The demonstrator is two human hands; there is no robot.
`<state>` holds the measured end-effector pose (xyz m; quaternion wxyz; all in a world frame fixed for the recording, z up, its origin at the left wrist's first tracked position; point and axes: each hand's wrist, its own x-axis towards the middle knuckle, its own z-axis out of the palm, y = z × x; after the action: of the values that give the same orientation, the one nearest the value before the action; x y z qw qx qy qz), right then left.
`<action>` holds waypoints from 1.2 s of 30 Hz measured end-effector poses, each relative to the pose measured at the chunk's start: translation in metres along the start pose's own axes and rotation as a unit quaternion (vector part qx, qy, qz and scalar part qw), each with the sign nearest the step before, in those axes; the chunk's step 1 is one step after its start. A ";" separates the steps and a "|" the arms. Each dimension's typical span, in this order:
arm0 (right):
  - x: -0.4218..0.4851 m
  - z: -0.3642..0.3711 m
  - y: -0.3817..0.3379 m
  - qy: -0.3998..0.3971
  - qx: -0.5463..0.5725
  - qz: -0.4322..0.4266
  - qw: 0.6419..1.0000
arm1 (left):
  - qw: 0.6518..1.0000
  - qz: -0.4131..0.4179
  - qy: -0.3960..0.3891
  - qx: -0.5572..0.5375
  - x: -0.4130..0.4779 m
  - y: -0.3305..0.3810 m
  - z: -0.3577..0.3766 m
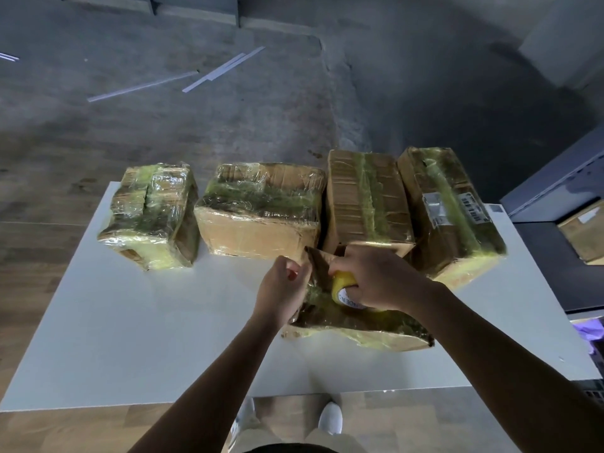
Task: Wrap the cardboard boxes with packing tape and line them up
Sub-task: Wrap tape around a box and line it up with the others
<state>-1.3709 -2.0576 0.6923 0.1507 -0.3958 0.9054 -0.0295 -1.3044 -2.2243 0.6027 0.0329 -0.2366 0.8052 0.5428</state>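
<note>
Several tape-wrapped cardboard boxes stand in a row along the far edge of the white table [137, 338]: a small one [152, 214] at left, a wide one [261, 210], a tall one [366, 201] and a labelled one [454, 210] at right. A fifth box [356, 322] lies nearer me, partly wrapped. My right hand [376, 276] grips a yellow tape roll [343, 287] on top of it. My left hand [287, 286] pinches the tape or flap at that box's left edge; exactly what it holds is hard to see.
A grey concrete floor with loose pale strips [215, 73] lies beyond the table. A dark shelf or cart [562, 204] stands at right with another box [585, 230] inside. My white shoes [330, 416] show below the table's near edge.
</note>
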 end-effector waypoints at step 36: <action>-0.056 0.015 0.064 0.089 0.224 -0.045 0.969 | 0.955 0.047 0.152 0.251 -0.019 0.011 0.044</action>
<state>-1.3753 -1.9721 0.6807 0.1526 -0.3881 0.8668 -0.2735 -1.3008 -2.1755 0.6005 -0.0568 -0.2621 0.9212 0.2818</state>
